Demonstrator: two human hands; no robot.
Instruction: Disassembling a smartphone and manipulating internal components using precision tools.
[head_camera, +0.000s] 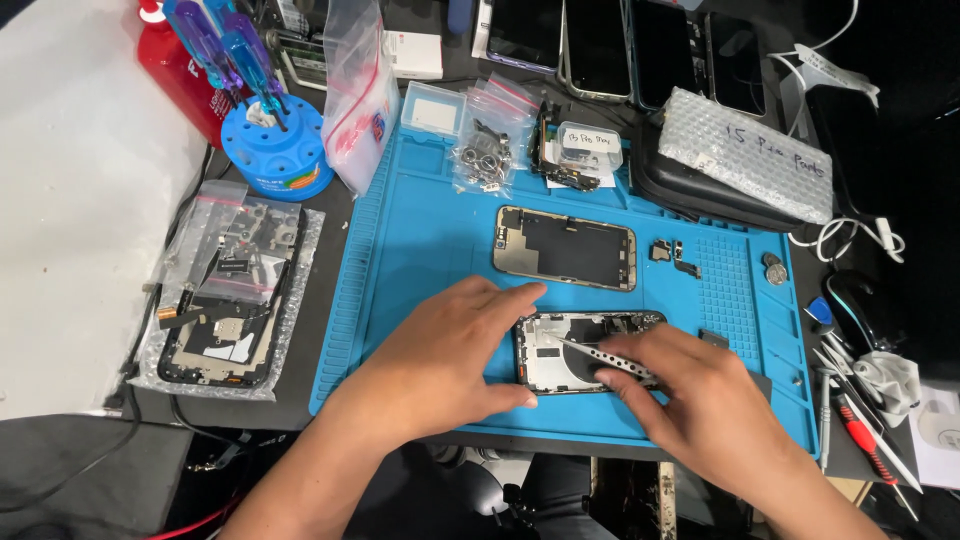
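Note:
An opened phone frame (560, 350) lies near the front edge of a blue work mat (420, 240). My left hand (450, 360) rests flat beside its left side, fingertips touching the frame's edge. My right hand (690, 395) grips metal tweezers (590, 350), whose tips reach into the frame's left half. A second phone housing (565, 248) lies further back on the mat, with a small camera part (672, 252) to its right.
A blue screwdriver holder (272, 140) and red bottle (180, 70) stand back left. Another dismantled phone on bubble wrap (230, 300) lies left of the mat. Small parts bags (480, 150), phones (600, 40), a bubble-wrapped packet (745, 150) at back; hand tools (860, 420) at right.

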